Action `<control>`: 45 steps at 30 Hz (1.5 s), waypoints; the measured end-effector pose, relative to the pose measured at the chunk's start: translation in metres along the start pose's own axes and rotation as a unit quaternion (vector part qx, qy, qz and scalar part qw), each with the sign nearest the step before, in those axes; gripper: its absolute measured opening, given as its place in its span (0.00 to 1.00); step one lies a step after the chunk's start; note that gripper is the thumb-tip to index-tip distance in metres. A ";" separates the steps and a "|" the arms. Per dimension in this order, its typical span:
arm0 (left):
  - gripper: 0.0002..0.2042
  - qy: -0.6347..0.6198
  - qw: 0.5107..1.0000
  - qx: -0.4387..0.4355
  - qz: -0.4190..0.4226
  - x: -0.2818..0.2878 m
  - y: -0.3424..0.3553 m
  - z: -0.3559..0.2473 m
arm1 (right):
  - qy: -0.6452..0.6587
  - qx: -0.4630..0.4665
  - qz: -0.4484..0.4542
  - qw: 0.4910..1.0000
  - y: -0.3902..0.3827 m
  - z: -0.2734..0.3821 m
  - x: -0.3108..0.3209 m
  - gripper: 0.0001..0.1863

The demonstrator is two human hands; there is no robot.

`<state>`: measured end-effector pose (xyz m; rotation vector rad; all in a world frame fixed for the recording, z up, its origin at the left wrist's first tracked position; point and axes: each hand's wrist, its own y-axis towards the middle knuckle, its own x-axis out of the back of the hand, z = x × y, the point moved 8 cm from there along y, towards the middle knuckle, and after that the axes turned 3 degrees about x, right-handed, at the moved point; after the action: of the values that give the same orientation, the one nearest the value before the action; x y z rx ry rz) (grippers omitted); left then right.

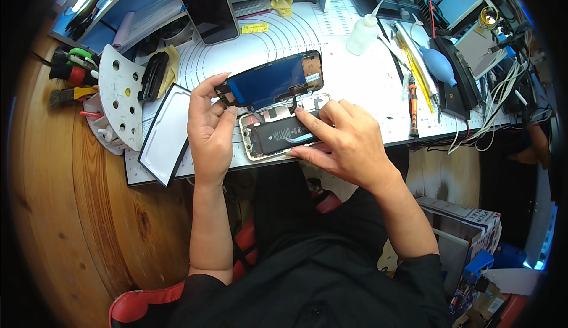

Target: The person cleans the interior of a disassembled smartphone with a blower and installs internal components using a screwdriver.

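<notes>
An opened phone body (278, 137) lies at the table's front edge, its black battery and inner parts facing up. Tilted up behind it is the phone's screen panel (269, 85), its blue-filmed back toward me. My left hand (210, 129) pinches the panel's left end between thumb and fingers. Across the body's right part reaches my right hand (343, 138). Its index fingertip presses near a dark flex cable between panel and body, while the thumb rests along the body's near edge. That hand covers the body's right end.
A white tray-like box lid (165, 132) lies left of the phone. Another phone (208, 9) leans at the back. On the right are a squeeze bottle (362, 35), an orange-black screwdriver (413, 106), a blue air blower (439, 66) and tangled cables (503, 85). A white tool holder (121, 100) stands left.
</notes>
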<state>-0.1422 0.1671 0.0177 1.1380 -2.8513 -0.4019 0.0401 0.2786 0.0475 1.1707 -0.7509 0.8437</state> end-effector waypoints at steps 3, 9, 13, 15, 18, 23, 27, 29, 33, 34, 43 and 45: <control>0.26 -0.001 1.000 -0.001 -0.001 0.001 0.000 0.000 | -0.005 0.001 0.006 1.000 0.000 0.001 0.000 0.30; 0.26 -0.017 1.000 -0.001 0.001 0.002 0.000 0.000 | -0.027 -0.005 0.016 1.000 0.001 0.007 -0.001 0.31; 0.26 -0.017 1.000 -0.001 0.004 0.001 0.000 0.001 | -0.039 -0.007 0.016 0.999 0.001 0.009 0.000 0.31; 0.26 -0.016 1.000 -0.002 0.003 0.000 -0.001 0.000 | -0.045 -0.008 0.021 0.999 0.000 0.010 -0.001 0.31; 0.26 -0.015 1.000 -0.001 0.005 0.000 -0.002 0.001 | -0.050 -0.020 0.035 0.998 0.000 0.012 -0.004 0.32; 0.26 0.005 1.000 -0.002 0.015 -0.003 -0.002 -0.003 | -0.045 -0.029 0.033 0.998 0.001 0.013 -0.004 0.34; 0.25 0.012 0.999 0.007 0.029 -0.008 -0.002 -0.004 | -0.035 -0.038 0.002 0.999 0.001 0.012 -0.002 0.34; 0.25 0.013 0.999 0.007 0.029 -0.007 -0.003 -0.004 | -0.029 -0.042 -0.003 0.999 0.000 0.012 -0.001 0.35; 0.25 0.010 0.999 0.001 0.033 -0.010 -0.002 -0.006 | -0.007 -0.051 -0.009 0.999 -0.004 0.011 0.008 0.35; 0.25 0.005 1.000 -0.004 0.031 -0.011 -0.002 -0.006 | 0.043 -0.073 -0.011 0.996 -0.008 0.008 0.012 0.31; 0.25 0.024 0.999 0.001 0.025 -0.007 -0.003 -0.007 | -0.122 -0.364 -0.224 0.896 -0.087 -0.115 0.096 0.16; 0.25 0.017 0.999 0.004 0.028 -0.009 -0.002 -0.005 | -0.177 -0.374 -0.200 0.888 -0.098 -0.135 0.099 0.14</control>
<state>-0.1340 0.1706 0.0224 1.0520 -2.8498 -0.3644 0.1825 0.4095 0.0553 0.7254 -0.9707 -0.0441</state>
